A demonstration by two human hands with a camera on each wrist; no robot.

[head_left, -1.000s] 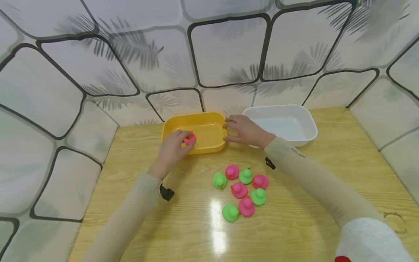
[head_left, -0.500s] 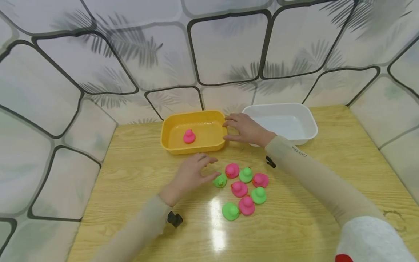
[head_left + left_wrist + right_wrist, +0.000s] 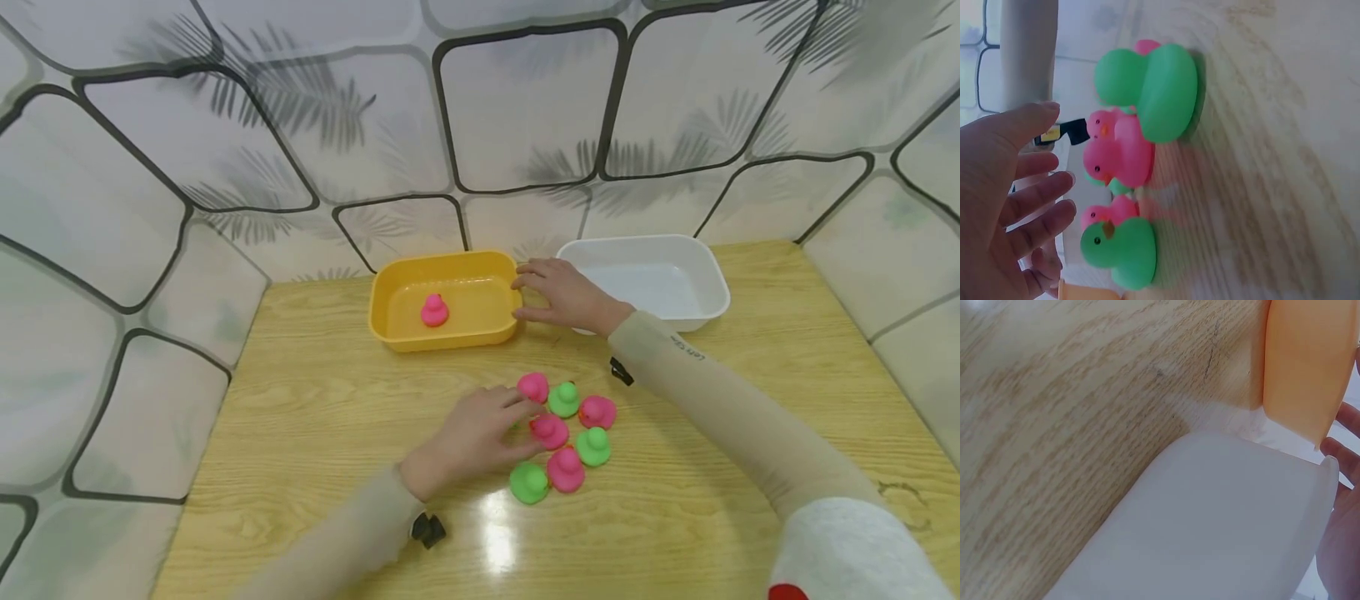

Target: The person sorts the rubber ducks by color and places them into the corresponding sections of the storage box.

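Observation:
My left hand (image 3: pixel 480 433) hovers over a cluster of rubber ducks, thumb and fingers spread around the near side of a pink duck (image 3: pixel 550 432). Nothing lies in its grasp; the left wrist view shows a gap between the fingers and the ducks. Below that hand, a green duck (image 3: pixel 1124 250) is mostly hidden from the head view. My right hand (image 3: pixel 566 297) rests with extended fingertips at the right rim of a yellow tub (image 3: pixel 450 341). One pink duck (image 3: pixel 434 311) sits inside this tub.
A white tub (image 3: pixel 697 321) stands to the right, partly under the right forearm. Other pink and green ducks, such as a green duck (image 3: pixel 529 483) at the near end, stand close together on the wooden table (image 3: pixel 315 383). A patterned wall (image 3: pixel 525 108) rises behind.
My left hand let go of the pink duck inside the yellow tub, then moved right and nearer to the duck cluster. The right hand has stayed at the tub's rim.

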